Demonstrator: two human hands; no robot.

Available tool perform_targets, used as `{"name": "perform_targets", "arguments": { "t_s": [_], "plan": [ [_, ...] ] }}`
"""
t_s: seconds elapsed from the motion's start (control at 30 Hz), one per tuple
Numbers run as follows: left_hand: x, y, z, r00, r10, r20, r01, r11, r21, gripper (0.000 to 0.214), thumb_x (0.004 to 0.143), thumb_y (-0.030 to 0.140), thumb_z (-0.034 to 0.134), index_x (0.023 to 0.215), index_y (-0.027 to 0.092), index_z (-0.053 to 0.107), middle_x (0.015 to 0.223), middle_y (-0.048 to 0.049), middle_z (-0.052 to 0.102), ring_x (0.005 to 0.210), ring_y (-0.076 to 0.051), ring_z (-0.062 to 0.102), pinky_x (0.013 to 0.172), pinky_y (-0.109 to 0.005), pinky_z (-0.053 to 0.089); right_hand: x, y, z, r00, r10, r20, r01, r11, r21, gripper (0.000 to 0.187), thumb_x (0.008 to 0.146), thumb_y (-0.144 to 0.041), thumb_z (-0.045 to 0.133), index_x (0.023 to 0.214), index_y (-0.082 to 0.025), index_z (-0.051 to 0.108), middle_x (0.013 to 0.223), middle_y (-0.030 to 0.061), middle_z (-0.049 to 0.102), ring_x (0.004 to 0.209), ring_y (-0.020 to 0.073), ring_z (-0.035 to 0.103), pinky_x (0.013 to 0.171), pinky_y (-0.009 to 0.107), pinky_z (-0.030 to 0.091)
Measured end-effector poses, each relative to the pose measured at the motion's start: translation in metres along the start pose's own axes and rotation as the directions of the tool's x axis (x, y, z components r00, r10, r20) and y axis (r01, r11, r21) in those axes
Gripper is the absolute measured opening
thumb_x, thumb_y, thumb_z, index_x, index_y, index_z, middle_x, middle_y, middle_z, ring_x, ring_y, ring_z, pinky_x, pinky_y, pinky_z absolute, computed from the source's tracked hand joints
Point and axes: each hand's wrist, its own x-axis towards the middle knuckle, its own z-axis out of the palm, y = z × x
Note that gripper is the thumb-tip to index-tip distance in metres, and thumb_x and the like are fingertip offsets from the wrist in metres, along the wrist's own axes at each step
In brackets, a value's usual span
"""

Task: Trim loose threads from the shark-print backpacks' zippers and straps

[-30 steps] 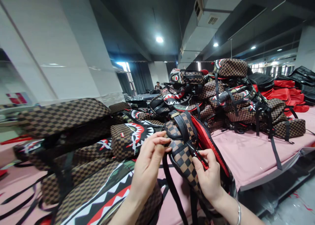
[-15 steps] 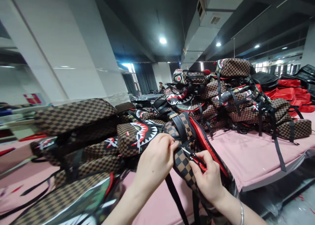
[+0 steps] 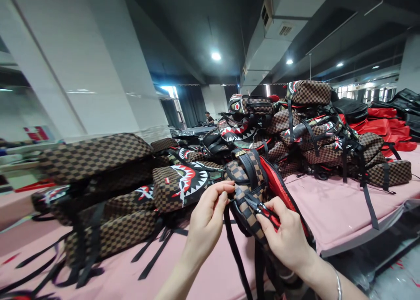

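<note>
A brown-and-black checkered backpack (image 3: 244, 208) stands tilted in front of me, its red-lined opening facing right and a black handle on top. My right hand (image 3: 284, 234) is closed around small black thread snips (image 3: 257, 205), whose pointed blades lie against the checkered side. At the backpack's left edge, my left hand (image 3: 210, 210) has thumb and index finger pinched together. Whatever lies between those fingertips is too small to make out. Black straps (image 3: 234, 252) hang below the backpack.
Checkered bags with shark-mouth prints (image 3: 180, 184) lie at the left, and a tall pile (image 3: 308, 129) rises behind. Red and black bags (image 3: 377, 120) sit at the far right. Pink covering (image 3: 341, 208) spreads over the table. A person (image 3: 209, 117) is in the background.
My left hand has turned and loosened from a tighter fist. The snips have shifted slightly right and down. A bag at the lower left is gone from view, leaving pink tabletop and straps.
</note>
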Motion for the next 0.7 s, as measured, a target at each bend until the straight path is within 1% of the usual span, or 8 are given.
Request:
{"name": "perform_targets", "arguments": {
  "t_s": [0.07, 0.17, 0.3, 0.5, 0.6, 0.67, 0.7],
  "plan": [
    [-0.001, 0.001, 0.001, 1.0, 0.009, 0.015, -0.009, 1.0, 0.0, 0.022, 0.084, 0.034, 0.042, 0.092, 0.019, 0.057, 0.107, -0.0083, 0.061, 0.105, -0.022, 0.054, 0.09, -0.037, 0.043, 0.001, 0.0, -0.004, 1.0, -0.009, 0.004, 0.01, 1.0, -0.017, 0.008, 0.083, -0.026, 0.048, 0.087, -0.019, 0.052, 0.073, 0.0018, 0.063, 0.064, 0.0154, 0.061, 0.061, 0.023, 0.044],
    [-0.001, 0.002, 0.002, 1.0, 0.012, 0.021, -0.012, 1.0, -0.007, 0.021, 0.085, 0.033, 0.042, 0.092, 0.019, 0.057, 0.107, -0.0084, 0.06, 0.106, -0.022, 0.054, 0.092, -0.038, 0.042, 0.005, -0.001, -0.009, 0.999, -0.034, 0.024, 0.034, 0.999, -0.013, 0.008, 0.083, -0.026, 0.048, 0.085, -0.02, 0.052, 0.072, 0.0015, 0.063, 0.064, 0.015, 0.061, 0.061, 0.022, 0.044],
    [-0.002, 0.002, 0.004, 0.999, 0.037, 0.016, -0.037, 0.999, -0.001, 0.021, 0.086, 0.032, 0.041, 0.092, 0.019, 0.057, 0.105, -0.0083, 0.061, 0.106, -0.022, 0.054, 0.094, -0.039, 0.041, 0.007, 0.0, -0.013, 0.998, -0.051, 0.029, 0.05, 0.999, 0.016, 0.007, 0.082, -0.025, 0.049, 0.084, -0.02, 0.052, 0.068, -0.0003, 0.061, 0.06, 0.0134, 0.059, 0.056, 0.02, 0.043],
    [-0.001, 0.005, 0.007, 0.998, 0.051, 0.024, -0.051, 0.999, 0.016, 0.02, 0.086, 0.031, 0.042, 0.092, 0.02, 0.057, 0.105, -0.0074, 0.061, 0.104, -0.022, 0.055, 0.092, -0.038, 0.042, 0.005, 0.001, -0.015, 0.999, -0.007, 0.034, 0.005, 0.998, 0.062, 0.008, 0.082, -0.026, 0.05, 0.084, -0.019, 0.052, 0.07, -0.0005, 0.061, 0.059, 0.0127, 0.059, 0.057, 0.02, 0.043],
    [0.0, 0.006, 0.008, 0.998, 0.057, 0.026, -0.058, 0.998, 0.025, 0.02, 0.085, 0.031, 0.042, 0.092, 0.02, 0.057, 0.104, -0.0074, 0.061, 0.104, -0.022, 0.055, 0.092, -0.037, 0.042, 0.005, 0.003, -0.014, 1.0, -0.005, 0.03, 0.003, 0.997, 0.076, 0.008, 0.081, -0.026, 0.051, 0.085, -0.019, 0.053, 0.068, -0.0014, 0.059, 0.057, 0.0119, 0.056, 0.056, 0.02, 0.042],
    [0.0, 0.006, 0.009, 0.997, 0.071, 0.024, -0.072, 0.997, 0.039, 0.019, 0.085, 0.03, 0.042, 0.091, 0.019, 0.056, 0.104, -0.0073, 0.061, 0.103, -0.021, 0.055, 0.093, -0.037, 0.041, 0.006, 0.005, -0.011, 1.0, 0.007, 0.024, -0.009, 0.992, 0.126, 0.008, 0.081, -0.025, 0.052, 0.085, -0.019, 0.053, 0.067, -0.0021, 0.058, 0.056, 0.0112, 0.055, 0.056, 0.02, 0.042],
    [0.0, 0.005, 0.009, 0.997, 0.078, 0.023, -0.079, 0.996, 0.048, 0.019, 0.085, 0.03, 0.042, 0.092, 0.02, 0.056, 0.104, -0.0072, 0.061, 0.103, -0.021, 0.055, 0.093, -0.038, 0.041, 0.006, 0.007, -0.009, 0.999, 0.026, 0.019, -0.029, 0.984, 0.177, 0.008, 0.081, -0.026, 0.052, 0.085, -0.018, 0.053, 0.067, -0.0021, 0.058, 0.057, 0.011, 0.055, 0.056, 0.02, 0.042]
  ]
}}
